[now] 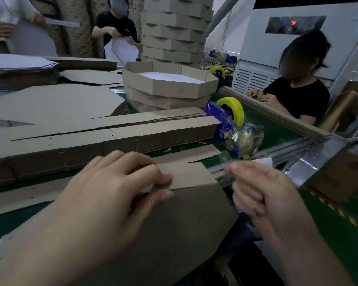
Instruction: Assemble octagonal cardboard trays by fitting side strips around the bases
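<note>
Left hand [112, 193] pinches side strip [187, 174] at the base [184, 223] edge.

A blue tape dispenser [221, 122] carrying a yellow tape roll [235, 108] stands on the green surface [277, 131]. A second yellow roll [217, 70] sits farther back. A person in a black shirt [298, 98] sits at the right, before a white cabinet [254, 77]. White sheets [19, 62] are stacked at far left.
</note>
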Tool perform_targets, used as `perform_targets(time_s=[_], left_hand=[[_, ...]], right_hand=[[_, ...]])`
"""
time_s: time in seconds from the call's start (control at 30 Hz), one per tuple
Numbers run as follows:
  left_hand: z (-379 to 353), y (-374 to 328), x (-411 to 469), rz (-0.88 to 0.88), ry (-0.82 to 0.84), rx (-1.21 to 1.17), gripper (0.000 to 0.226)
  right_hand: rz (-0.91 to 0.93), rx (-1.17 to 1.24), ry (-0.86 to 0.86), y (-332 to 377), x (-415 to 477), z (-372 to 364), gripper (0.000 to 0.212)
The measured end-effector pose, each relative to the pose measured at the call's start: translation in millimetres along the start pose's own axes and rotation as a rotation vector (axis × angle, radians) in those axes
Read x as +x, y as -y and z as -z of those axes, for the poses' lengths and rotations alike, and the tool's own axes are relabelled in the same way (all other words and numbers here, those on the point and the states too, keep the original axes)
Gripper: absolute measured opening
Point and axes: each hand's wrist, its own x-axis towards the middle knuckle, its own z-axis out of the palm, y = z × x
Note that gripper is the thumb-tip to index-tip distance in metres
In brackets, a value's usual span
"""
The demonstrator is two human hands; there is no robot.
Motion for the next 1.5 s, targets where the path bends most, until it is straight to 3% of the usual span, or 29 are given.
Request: perform_targets(time_s=[0.13, 0.23, 0.6, 0.77, 0.93, 1.13, 1.37, 1.5], left_hand=[[5, 1, -2, 0.005, 0.038, -0.007, 0.029], [7, 0, -5, -0.004, 0.062, -0.024, 0.030], [7, -5, -6, -0.024, 0.044, -0.005, 0.029], [10, -9, -7, -0.032, 0.054, -0.018, 0.017], [13, -7, -9, -0.084, 0.120, 0.060, 0.024], [17, -7, -8, 0.017, 0.162, -0.014, 0.035], [9, -30, 9, 0.147, -0.011, -0.005, 0.024], [7, -30, 10, 0.162, -0.040, 0.006, 0.028]], right_hand=[[-0.113, 0.054, -0.010, -17, -24, -45, 0.020], [-0.137, 0.080, -0.076, -26, -27, -63, 0.033], [-0.123, 0.145, -0.263, -31, -31, -79, 0.032], [-0.157, 0.148, -0.283, -30, -31, -80, 0.032], [-0.190, 0.139, -0.234, -30, -33, -77, 0.032], [-0.265, 0.101, -0.053, -29, -32, -65, 0.033], [-0.296, 0.123, 0.030, -31, -28, -62, 0.034], [-0.440, 0.200, 0.138, -31, -26, -53, 0.027]])
